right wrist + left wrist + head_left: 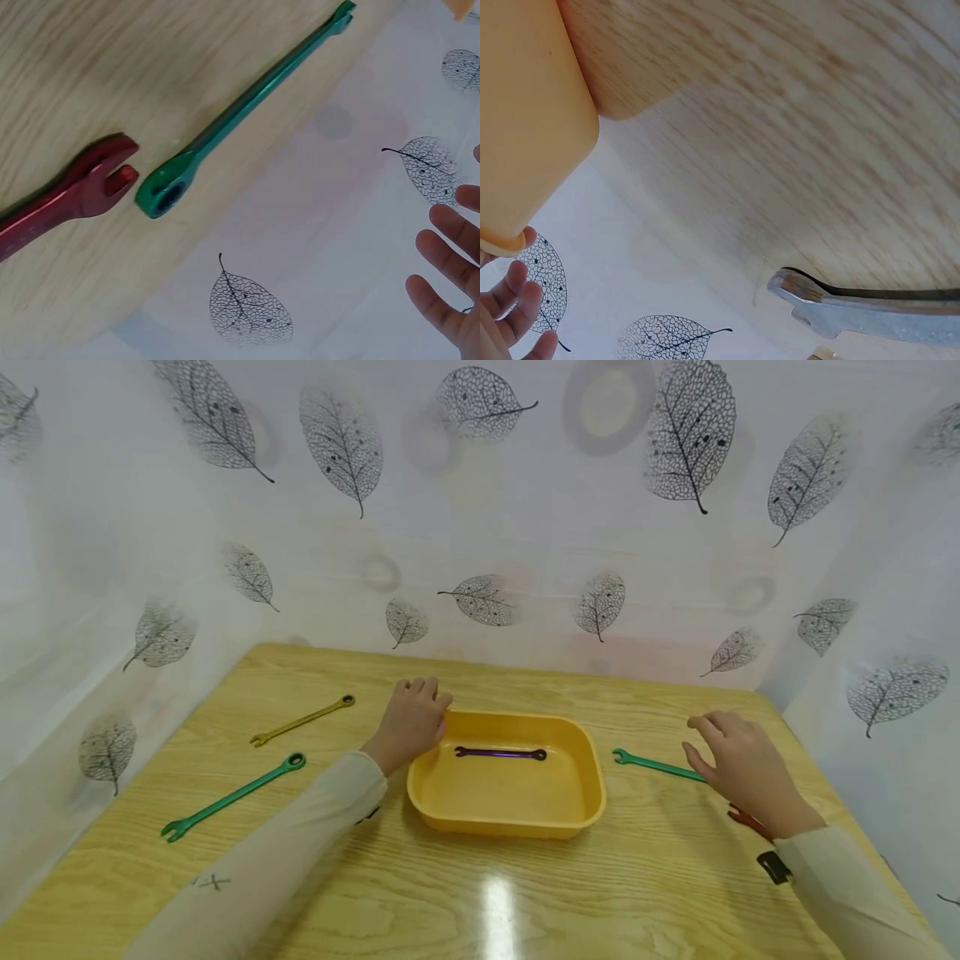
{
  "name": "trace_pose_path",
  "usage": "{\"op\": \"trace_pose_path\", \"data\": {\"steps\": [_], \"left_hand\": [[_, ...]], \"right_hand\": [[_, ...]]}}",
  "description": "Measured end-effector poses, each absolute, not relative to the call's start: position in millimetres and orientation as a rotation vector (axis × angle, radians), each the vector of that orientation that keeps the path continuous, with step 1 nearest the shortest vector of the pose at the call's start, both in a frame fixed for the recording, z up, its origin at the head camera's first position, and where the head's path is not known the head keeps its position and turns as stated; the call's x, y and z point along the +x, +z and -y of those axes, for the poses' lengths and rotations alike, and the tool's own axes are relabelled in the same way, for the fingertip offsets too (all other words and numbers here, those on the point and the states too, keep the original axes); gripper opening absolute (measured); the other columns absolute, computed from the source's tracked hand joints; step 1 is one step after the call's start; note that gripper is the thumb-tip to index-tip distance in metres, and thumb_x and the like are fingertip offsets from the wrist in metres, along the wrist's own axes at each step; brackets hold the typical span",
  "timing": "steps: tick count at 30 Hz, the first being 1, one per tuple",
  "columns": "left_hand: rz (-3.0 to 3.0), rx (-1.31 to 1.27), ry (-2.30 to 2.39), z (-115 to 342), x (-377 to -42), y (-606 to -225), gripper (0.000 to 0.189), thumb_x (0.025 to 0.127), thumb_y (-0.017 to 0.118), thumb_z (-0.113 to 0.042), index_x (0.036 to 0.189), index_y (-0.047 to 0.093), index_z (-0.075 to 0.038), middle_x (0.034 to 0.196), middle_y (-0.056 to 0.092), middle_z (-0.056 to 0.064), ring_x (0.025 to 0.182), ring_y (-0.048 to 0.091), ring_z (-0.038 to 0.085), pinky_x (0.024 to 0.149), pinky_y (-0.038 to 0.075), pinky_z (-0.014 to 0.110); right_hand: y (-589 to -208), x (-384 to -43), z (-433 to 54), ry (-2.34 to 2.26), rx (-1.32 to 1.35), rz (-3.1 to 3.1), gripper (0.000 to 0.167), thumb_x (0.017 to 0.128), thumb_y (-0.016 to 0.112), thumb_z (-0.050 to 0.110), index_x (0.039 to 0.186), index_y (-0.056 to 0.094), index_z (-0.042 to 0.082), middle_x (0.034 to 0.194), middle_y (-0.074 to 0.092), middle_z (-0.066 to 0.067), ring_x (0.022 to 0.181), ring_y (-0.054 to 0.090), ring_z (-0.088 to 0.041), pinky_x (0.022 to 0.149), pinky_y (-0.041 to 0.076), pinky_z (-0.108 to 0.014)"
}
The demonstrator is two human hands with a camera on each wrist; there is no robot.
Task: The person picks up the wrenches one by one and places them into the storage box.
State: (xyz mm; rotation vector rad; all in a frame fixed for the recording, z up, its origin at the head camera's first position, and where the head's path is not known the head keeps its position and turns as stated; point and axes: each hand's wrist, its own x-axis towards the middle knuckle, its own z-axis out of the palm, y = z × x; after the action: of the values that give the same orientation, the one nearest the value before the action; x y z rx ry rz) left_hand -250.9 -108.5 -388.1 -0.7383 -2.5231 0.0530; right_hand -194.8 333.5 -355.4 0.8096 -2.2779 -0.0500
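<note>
A yellow plastic basin (506, 827) stands on the table, with a purple combination wrench (501, 753) lying inside. At its back left corner my left hand (408, 727) grips the rim; the left wrist view shows fingertips at the basin's edge (502, 246). My right hand (746, 768) is above the table on the right, fingers apart and holding nothing. Below it lie a green wrench (240, 112) and a red wrench (67, 191), both partly hidden by that hand in the head view.
Left of the basin lie a yellow wrench (303, 720) and a larger green wrench (236, 795). A silvery wrench (877, 315) shows in the left wrist view. Leaf-patterned white sheeting (510, 527) surrounds the wooden table (600, 893).
</note>
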Motion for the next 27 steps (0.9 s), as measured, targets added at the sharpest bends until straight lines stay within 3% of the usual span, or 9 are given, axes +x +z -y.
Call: {"op": "trace_pose_path", "data": {"steps": [16, 22, 25, 27], "left_hand": [[2.513, -0.743, 0.054, 108.3, -249.8, -387.6, 0.017, 0.083, 0.063, -0.018, 0.098, 0.065, -0.012, 0.086, 0.052, 0.008, 0.080, 0.051, 0.024, 0.079, 0.044, 0.043], [2.534, -0.734, 0.076, 108.7, -250.8, -387.9, 0.018, 0.084, 0.062, -0.019, 0.100, 0.065, -0.012, 0.087, 0.052, 0.008, 0.082, 0.052, 0.024, 0.081, 0.045, 0.043], [2.539, -0.733, 0.076, 109.2, -251.6, -388.2, 0.019, 0.084, 0.061, -0.020, 0.101, 0.065, -0.012, 0.088, 0.053, 0.008, 0.083, 0.053, 0.024, 0.082, 0.045, 0.043], [2.535, -0.735, 0.068, 109.5, -251.9, -388.5, 0.019, 0.084, 0.061, -0.019, 0.101, 0.065, -0.012, 0.088, 0.053, 0.008, 0.082, 0.053, 0.024, 0.082, 0.045, 0.043]], "right_hand": [[-391.7, -206.9, -354.5, -0.120, 0.891, 2.405, 0.074, 0.096, 0.008, 0.052, 0.093, 0.061, 0.000, 0.083, 0.060, -0.014, 0.070, 0.058, -0.030, 0.056, 0.046, -0.047], [-398.2, -206.7, -359.0, -0.145, 0.919, 2.457, 0.073, 0.097, 0.010, 0.052, 0.095, 0.062, 0.001, 0.083, 0.059, -0.012, 0.072, 0.058, -0.028, 0.057, 0.046, -0.045], [-399.4, -205.0, -360.2, -0.151, 0.912, 2.507, 0.048, 0.099, 0.036, 0.044, 0.096, 0.062, 0.003, 0.084, 0.059, -0.011, 0.073, 0.058, -0.027, 0.060, 0.046, -0.045], [-400.2, -203.9, -360.9, -0.154, 0.910, 2.543, 0.028, 0.092, 0.056, 0.031, 0.097, 0.061, 0.004, 0.084, 0.058, -0.010, 0.074, 0.057, -0.026, 0.060, 0.045, -0.045]]}}
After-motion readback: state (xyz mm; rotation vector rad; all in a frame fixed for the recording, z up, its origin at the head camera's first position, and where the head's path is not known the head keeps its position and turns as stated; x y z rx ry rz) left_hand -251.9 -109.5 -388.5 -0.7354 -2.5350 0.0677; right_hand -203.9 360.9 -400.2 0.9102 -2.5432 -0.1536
